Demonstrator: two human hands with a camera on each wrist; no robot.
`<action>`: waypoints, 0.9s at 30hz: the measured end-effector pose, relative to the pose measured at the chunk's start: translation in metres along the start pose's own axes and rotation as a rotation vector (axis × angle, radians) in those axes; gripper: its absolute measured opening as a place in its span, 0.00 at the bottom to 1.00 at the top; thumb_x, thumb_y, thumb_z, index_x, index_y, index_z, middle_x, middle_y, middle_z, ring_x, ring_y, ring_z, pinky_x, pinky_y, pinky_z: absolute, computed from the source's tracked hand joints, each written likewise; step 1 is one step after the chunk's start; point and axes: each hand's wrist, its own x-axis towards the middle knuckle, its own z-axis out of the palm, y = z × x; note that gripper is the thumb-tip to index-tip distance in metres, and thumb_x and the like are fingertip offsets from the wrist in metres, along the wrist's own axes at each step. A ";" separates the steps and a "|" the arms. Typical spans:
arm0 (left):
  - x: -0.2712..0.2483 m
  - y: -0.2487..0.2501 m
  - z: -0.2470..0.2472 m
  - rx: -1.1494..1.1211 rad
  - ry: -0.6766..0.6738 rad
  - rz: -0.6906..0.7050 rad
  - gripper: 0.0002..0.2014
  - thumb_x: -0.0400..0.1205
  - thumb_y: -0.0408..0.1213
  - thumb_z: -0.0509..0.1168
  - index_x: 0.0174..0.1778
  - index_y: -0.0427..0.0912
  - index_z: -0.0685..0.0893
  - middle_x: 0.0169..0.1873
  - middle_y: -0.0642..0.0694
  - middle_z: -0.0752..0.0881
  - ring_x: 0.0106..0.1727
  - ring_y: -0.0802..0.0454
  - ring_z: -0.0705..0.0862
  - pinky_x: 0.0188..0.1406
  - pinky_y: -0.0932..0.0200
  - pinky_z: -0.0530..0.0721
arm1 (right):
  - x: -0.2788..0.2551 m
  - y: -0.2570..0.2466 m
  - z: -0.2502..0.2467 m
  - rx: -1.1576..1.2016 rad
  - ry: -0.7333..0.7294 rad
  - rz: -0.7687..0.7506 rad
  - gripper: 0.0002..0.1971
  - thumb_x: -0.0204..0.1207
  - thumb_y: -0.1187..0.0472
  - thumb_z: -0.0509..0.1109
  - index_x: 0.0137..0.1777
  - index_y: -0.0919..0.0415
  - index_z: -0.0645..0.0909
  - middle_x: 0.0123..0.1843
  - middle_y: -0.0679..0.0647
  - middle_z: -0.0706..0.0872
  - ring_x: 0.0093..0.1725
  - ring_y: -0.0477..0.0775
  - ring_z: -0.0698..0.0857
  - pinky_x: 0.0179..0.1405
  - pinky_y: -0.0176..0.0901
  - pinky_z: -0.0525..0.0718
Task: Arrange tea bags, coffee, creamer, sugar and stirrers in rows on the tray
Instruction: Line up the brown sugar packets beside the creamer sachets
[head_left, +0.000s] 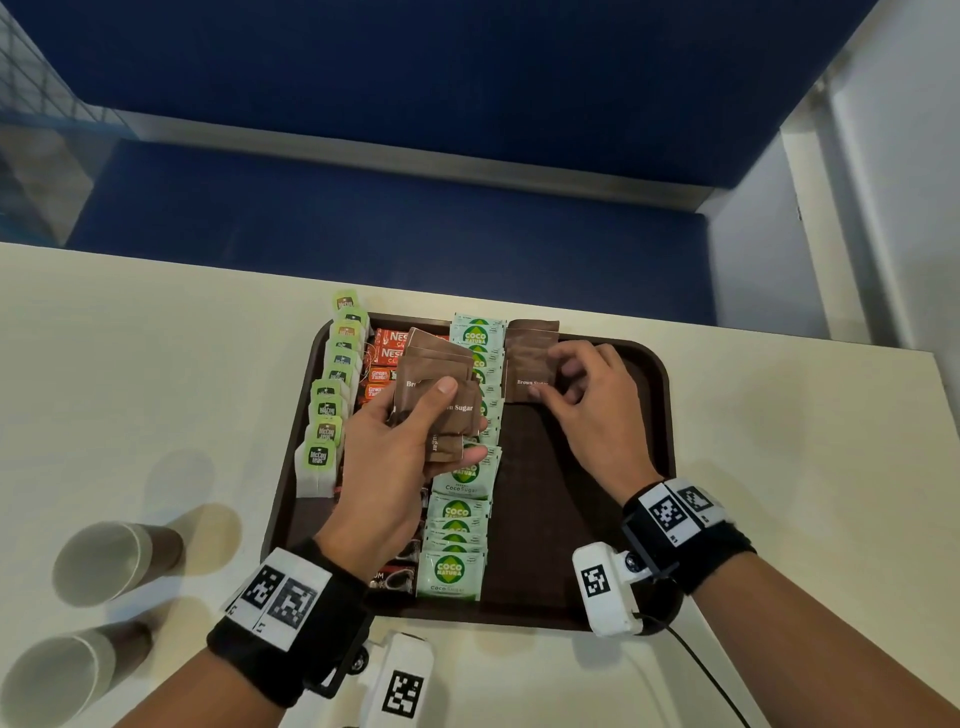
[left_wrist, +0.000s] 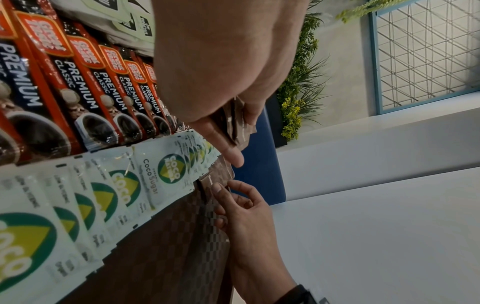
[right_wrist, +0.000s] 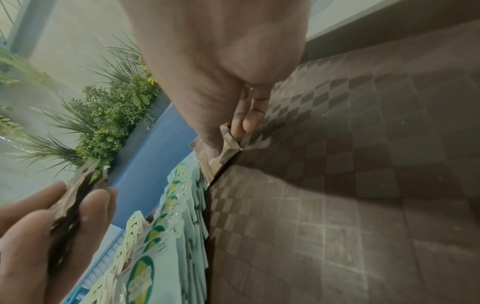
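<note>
Left to right across the tray (head_left: 655, 395): tea bags (head_left: 332, 395) along its left edge, coffee sticks (left_wrist: 85, 92), Coco Sugar packets (head_left: 457, 519), each row running near to far. The left hand (head_left: 395, 457) grips a fanned stack of brown sugar packets (head_left: 441, 395) above the tray's middle, apparently as supply. The right hand (head_left: 587, 400) pinches a laid brown packet (head_left: 530, 364) just right of the Coco row, seemingly starting the next row; its printed label end faces the tray's near edge.

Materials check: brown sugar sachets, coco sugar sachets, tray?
Brown sugar sachets: matte paper, seemingly; dull, creased edges.
Coco sugar sachets: glossy plastic film, likely; glare streaks.
Tray: hard plastic, probably; dark brown moulded checker texture, raised rim.
</note>
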 end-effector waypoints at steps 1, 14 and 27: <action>0.000 0.000 0.001 0.001 -0.002 -0.001 0.14 0.86 0.36 0.75 0.67 0.37 0.90 0.55 0.34 0.96 0.53 0.31 0.96 0.39 0.46 0.98 | -0.001 -0.002 -0.001 0.009 0.012 0.006 0.17 0.78 0.54 0.85 0.64 0.46 0.86 0.54 0.43 0.79 0.38 0.45 0.82 0.47 0.45 0.90; -0.007 -0.005 0.020 -0.008 -0.079 -0.030 0.13 0.88 0.38 0.73 0.67 0.40 0.90 0.56 0.37 0.96 0.50 0.41 0.97 0.40 0.47 0.98 | -0.041 -0.057 -0.021 0.567 -0.280 0.126 0.22 0.71 0.55 0.90 0.60 0.53 0.83 0.49 0.55 0.92 0.43 0.51 0.88 0.48 0.46 0.91; -0.004 0.000 0.002 -0.013 -0.017 -0.007 0.15 0.92 0.44 0.68 0.72 0.42 0.88 0.59 0.36 0.95 0.52 0.33 0.96 0.39 0.46 0.98 | -0.020 -0.010 -0.030 0.522 -0.198 0.293 0.07 0.88 0.63 0.74 0.59 0.51 0.91 0.56 0.48 0.94 0.57 0.54 0.92 0.54 0.41 0.91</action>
